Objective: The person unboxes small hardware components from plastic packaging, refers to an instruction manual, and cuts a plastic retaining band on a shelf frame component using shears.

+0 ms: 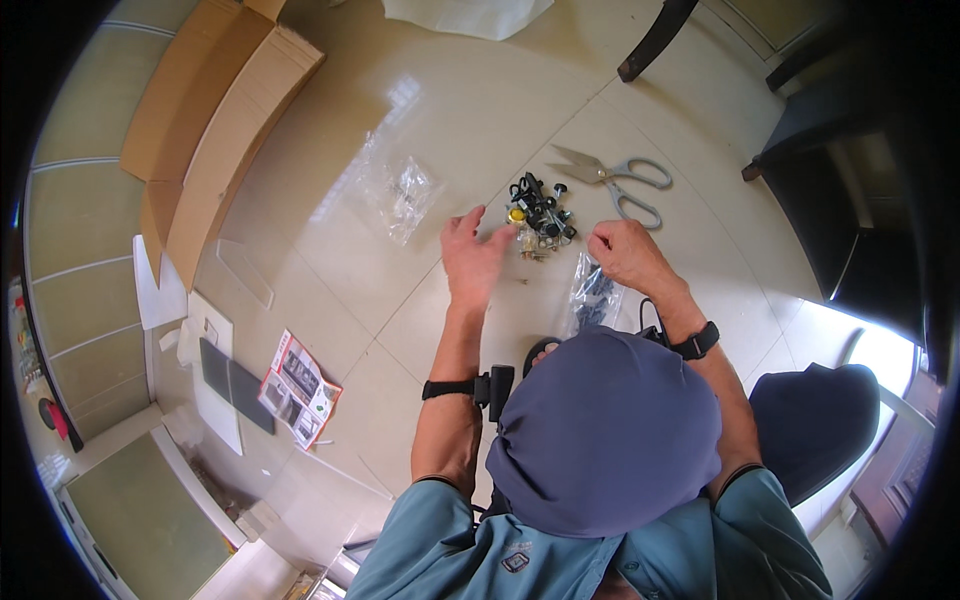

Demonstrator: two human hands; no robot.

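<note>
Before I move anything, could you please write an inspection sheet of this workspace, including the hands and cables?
Surface: pale tiled floor.
Job's things: pile of small parts, mostly black; bag of dark parts nearby.
Clutter: scissors, blades slightly open; crumpled clear bag; leaflet.
Hands: left hand beside the pile, fingers spread; right hand curled, contents unclear.
Cables: black cord by the right wrist.
Surroundings: open cardboard box, dark furniture leg.

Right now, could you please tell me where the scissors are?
In the head view, the scissors lie open on the floor, right of centre, beyond the right hand, beside the hardware pile.
</note>
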